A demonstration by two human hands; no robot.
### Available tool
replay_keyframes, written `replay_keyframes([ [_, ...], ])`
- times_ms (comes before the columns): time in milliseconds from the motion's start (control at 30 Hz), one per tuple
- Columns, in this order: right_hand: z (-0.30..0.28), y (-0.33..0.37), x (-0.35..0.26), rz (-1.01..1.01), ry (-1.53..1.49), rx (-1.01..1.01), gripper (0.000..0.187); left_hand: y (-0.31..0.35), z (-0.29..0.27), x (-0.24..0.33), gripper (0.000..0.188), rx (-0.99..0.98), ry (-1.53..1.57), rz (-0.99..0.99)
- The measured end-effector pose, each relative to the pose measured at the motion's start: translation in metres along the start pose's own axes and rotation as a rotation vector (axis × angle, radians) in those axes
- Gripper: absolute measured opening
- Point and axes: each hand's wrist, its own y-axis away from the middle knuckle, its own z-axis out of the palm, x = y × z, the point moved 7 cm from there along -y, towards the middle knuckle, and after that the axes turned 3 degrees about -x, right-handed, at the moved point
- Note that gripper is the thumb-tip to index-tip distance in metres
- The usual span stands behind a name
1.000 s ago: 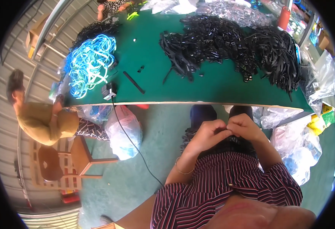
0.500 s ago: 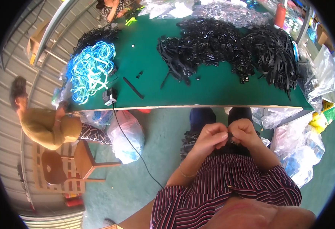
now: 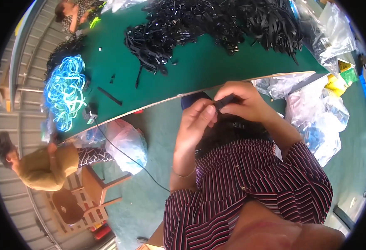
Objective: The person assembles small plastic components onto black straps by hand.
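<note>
- Taking the hands as the clock's centre, with twelve at the top: a short black strap (image 3: 225,101) is right there, between the two hands and touching both.
- The right hand (image 3: 246,102), on the two o'clock side, holds the strap between thumb and bent fingers.
- The left hand (image 3: 198,118), on the eight o'clock side, is narrow, its thumb and curled fingers pinching the strap's left end.
- The fingers cover part of the strap, so its full length cannot be told.
- At six o'clock, just below the hands, a dark heap (image 3: 233,130) sits in the lap, unclear in shadow.
- The edge of the green table (image 3: 120,54) runs just past the hands, between them and a big black pile (image 3: 174,29) at eleven to twelve.
- Flat black straps (image 3: 270,25) are heaped at one o'clock.
- At nine lie blue cords (image 3: 66,91) and, nearer, a small box (image 3: 90,114); its cable (image 3: 126,154) drops past the table edge toward eight.
- A loose black strip (image 3: 109,96) lies between nine and ten.
- Stuffed clear bags (image 3: 316,121) stand at three.
- At eight are a full plastic bag (image 3: 126,146), a wooden chair (image 3: 94,186) and a seated co-worker (image 3: 47,168).
</note>
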Motion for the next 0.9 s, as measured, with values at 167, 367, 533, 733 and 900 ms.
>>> replay_keyframes([
  [167, 0.005, 0.002, 0.007, 0.034, -0.155, 0.005, 0.023, 0.004, -0.004, -0.007, 0.027, -0.003, 0.030, 0.016],
  [367, 0.016, 0.000, 0.011, 0.080, -0.231, -0.030, 0.025, 0.012, -0.009, -0.005, 0.027, 0.000, 0.162, 0.062],
  [533, 0.024, -0.005, 0.013, 0.100, -0.301, -0.055, 0.024, 0.016, -0.016, -0.005, 0.026, -0.015, 0.211, 0.071],
  [733, 0.010, -0.001, -0.016, 0.008, 0.152, -0.070, 0.024, 0.028, -0.020, 0.000, 0.017, -0.163, 0.009, -0.013],
  [900, -0.003, 0.035, -0.013, 0.199, 0.335, -0.307, 0.026, 0.054, -0.030, -0.014, 0.021, -0.326, -0.307, -0.152],
])
